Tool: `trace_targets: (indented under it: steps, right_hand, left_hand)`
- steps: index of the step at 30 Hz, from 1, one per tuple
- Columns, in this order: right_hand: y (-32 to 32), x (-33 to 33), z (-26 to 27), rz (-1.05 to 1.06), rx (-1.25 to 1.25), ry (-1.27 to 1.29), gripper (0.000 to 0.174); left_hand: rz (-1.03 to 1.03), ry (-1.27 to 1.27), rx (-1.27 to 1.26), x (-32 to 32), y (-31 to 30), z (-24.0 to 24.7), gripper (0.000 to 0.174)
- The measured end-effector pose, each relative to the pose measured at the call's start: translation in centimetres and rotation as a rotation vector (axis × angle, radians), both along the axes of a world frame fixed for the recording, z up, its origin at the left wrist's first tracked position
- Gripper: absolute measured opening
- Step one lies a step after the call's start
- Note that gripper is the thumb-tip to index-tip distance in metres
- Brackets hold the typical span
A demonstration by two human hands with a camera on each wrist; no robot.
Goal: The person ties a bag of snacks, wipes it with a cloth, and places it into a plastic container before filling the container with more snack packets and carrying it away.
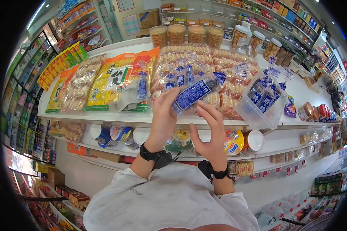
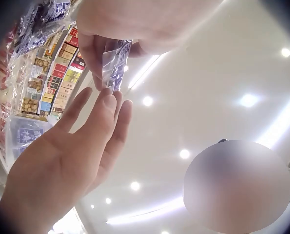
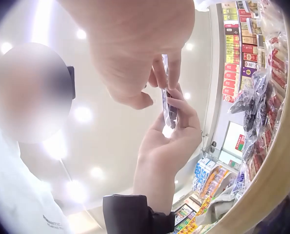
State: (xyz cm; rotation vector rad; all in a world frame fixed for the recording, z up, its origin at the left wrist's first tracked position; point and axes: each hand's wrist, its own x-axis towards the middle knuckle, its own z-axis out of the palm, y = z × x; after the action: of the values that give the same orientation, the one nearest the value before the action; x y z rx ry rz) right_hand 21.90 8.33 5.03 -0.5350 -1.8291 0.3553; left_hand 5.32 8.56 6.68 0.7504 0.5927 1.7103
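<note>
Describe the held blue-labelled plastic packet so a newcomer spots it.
Find the long white counter, then the bare left hand at its front. It grips the blue-labelled plastic packet; unlike similar packets in the clear plastic tub, it is held.

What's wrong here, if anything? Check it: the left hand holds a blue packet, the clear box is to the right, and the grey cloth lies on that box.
The cloth's place is wrong: the head view shows the grey cloth on the large yellow bag. The left hand does hold a blue packet, and the clear box is to the right.
</note>
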Motion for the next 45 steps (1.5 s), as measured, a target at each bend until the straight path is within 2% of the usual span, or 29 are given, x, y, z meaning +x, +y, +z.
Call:
trace_targets:
  steps: [4, 5, 7, 8, 10, 12, 13, 16, 17, 20, 21, 24, 27, 30, 31, 34, 35, 38, 39, 42, 43, 45]
  right_hand:
    - [-0.1, 0.0, -0.3, -0.007, -0.077, 0.041, 0.067]
    - [-0.1, 0.0, -0.2, -0.039, -0.092, 0.058, 0.068]
    - [-0.2, -0.2, 0.0, 0.101, -0.256, 0.355, 0.071]
    - [-0.2, -0.2, 0.2, 0.153, -0.312, 0.513, 0.072]
    - [0.0, 0.8, 0.6, 0.197, -0.476, 0.688, 0.071]
    - [0.3, 2.5, 1.4, 0.251, -0.626, 0.770, 0.069]
    - [0.2, 3.4, 2.2, 0.202, -0.579, 0.733, 0.062]
    - [-0.4, 5.4, 2.4, 0.014, -0.562, 0.680, 0.054]
    - [-0.7, 5.9, 3.0, 0.018, -0.539, 0.722, 0.048]
    - [-1.4, 8.5, 4.4, -0.150, -0.401, 0.544, 0.047]
    - [-1.2, 9.2, 5.0, -0.225, -0.298, 0.487, 0.046]
    - [-0.8, 11.4, 8.1, -0.366, -0.267, 0.336, 0.043]
    - [2.0, 14.1, 9.2, -0.317, -0.279, 0.369, 0.043]
    - [5.0, 17.4, 9.2, -0.333, -0.292, 0.281, 0.047]
    - [5.7, 18.0, 9.1, -0.323, -0.333, 0.325, 0.058]
    - [7.6, 19.4, 8.6, -0.352, -0.349, 0.368, 0.070]
    - [8.5, 19.8, 7.7, -0.416, -0.333, 0.358, 0.073]
    - [9.5, 21.3, 6.8, -0.575, -0.465, 0.066, 0.067]
    - [9.5, 21.3, 6.4, -0.596, -0.398, 0.021, 0.062]
    - [9.5, 21.6, 5.7, -0.609, -0.342, -0.113, 0.066]
    - [10.0, 21.9, 4.8, -0.711, -0.245, -0.266, 0.073]
    - [10.4, 21.5, 4.3, -0.818, -0.171, -0.368, 0.077]
  left_hand:
    - [0.052, 0.044, -0.082, 0.2, 0.4, -0.3, 0.029]
    - [0.152, 0.277, -0.056, 0.4, 0.1, -0.2, 0.030]
    - [0.291, 0.742, 0.060, 1.8, -1.3, 0.3, 0.032]
    - [0.311, 0.930, 0.273, 2.4, -1.5, 0.7, 0.039]
    - [0.359, 1.204, 0.529, 4.1, -1.7, 1.2, 0.043]
    - [0.281, 1.307, 0.675, 4.8, -1.8, 1.7, 0.042]
    - [0.276, 1.358, 0.738, 5.1, -1.7, 1.8, 0.041]
    - [0.065, 1.138, 0.674, 6.1, -1.1, 1.0, 0.034]
    - [0.102, 1.128, 0.729, 6.5, -0.8, 1.3, 0.038]
    - [0.081, 0.923, 0.651, 8.9, 0.3, 2.1, 0.045]
    - [0.138, 0.944, 0.717, 9.8, 0.9, 2.6, 0.055]
    - [0.218, 1.005, 0.752, 12.5, 2.9, 4.2, 0.053]
    - [0.072, 0.812, 0.782, 15.1, 4.9, 5.7, 0.050]
    - [0.009, 0.815, 0.845, 17.1, 7.6, 5.4, 0.044]
    - [0.014, 0.809, 0.861, 17.6, 8.3, 5.2, 0.045]
    - [0.015, 0.886, 0.831, 18.6, 9.1, 4.9, 0.047]
    - [0.050, 0.853, 0.818, 19.2, 9.8, 4.3, 0.041]
    - [-0.071, 0.987, 0.742, 19.0, 10.7, 3.7, 0.033]
    - [-0.014, 0.992, 0.744, 18.8, 10.9, 3.8, 0.030]
    - [0.106, 1.105, 0.749, 18.0, 10.9, 2.9, 0.020]
    - [0.133, 1.186, 0.756, 17.9, 11.3, 2.8, 0.018]
    - [0.237, 1.350, 0.805, 17.9, 11.8, 2.1, 0.016]
